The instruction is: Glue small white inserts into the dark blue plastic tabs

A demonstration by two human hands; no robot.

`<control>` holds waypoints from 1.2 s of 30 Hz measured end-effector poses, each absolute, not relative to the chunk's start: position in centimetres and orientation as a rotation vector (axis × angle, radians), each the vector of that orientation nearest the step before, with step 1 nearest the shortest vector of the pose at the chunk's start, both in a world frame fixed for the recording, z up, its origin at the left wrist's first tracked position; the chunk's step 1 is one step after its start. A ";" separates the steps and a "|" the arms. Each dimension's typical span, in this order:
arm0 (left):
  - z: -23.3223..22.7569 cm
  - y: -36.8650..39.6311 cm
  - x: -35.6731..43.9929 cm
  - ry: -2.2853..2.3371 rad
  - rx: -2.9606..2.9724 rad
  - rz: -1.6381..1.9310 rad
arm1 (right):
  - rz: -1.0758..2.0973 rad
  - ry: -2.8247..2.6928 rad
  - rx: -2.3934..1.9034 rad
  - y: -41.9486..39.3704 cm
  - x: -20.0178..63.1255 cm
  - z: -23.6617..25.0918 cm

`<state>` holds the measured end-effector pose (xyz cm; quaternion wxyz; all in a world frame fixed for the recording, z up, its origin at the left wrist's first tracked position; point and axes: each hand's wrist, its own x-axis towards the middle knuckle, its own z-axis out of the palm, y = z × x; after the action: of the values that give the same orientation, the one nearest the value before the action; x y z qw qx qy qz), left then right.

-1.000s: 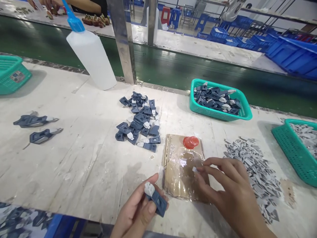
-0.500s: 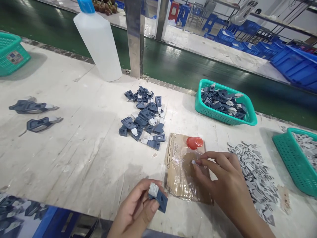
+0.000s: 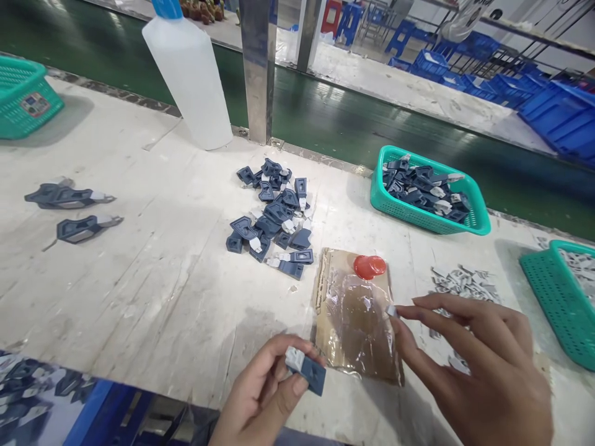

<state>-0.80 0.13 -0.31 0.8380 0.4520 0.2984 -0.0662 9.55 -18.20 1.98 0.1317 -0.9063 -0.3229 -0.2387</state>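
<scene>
Currently, the right hand [image 3: 488,365] pinches 1 small white piece [image 3: 391,310] near the cardboard [image 3: 334,350]; the left hand [image 3: 264,396] has its fingers clamped on 1 white-ended blue part [image 3: 313,374]. These 2 are apart, so this part seems unfinished; many grey bits [image 3: 462,280] lie unused. Beyond, 1 green basket [image 3: 413,218] holds similar parts [image 3: 403,186]; another basket [image 3: 551,310] holds grey bits.

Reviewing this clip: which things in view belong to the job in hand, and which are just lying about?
Seem to belong:
dark part in the left hand
pale piece in the right hand
heap of dark parts
pile of grey pieces
film-covered cardboard, probably

Seem incidental:
blue crate behind
red stool
bottle, untouched, role unclear
</scene>
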 end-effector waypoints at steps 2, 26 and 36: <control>-0.5 0.0 -0.7 0.610 0.963 -0.137 | -0.614 -0.965 -2.618 -18.2 9.5 1.4; -1.1 -0.6 -0.8 0.583 0.946 -0.134 | -0.388 -0.760 -2.478 -18.2 6.9 0.8; -1.1 -0.6 -0.8 0.563 0.962 -0.101 | -0.251 -0.898 -2.286 -15.6 5.1 0.2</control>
<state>-0.76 -0.57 -1.07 0.8475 0.4562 0.2671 -0.0477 5.11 -15.56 0.23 0.3301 -0.8740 -0.3435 -0.0961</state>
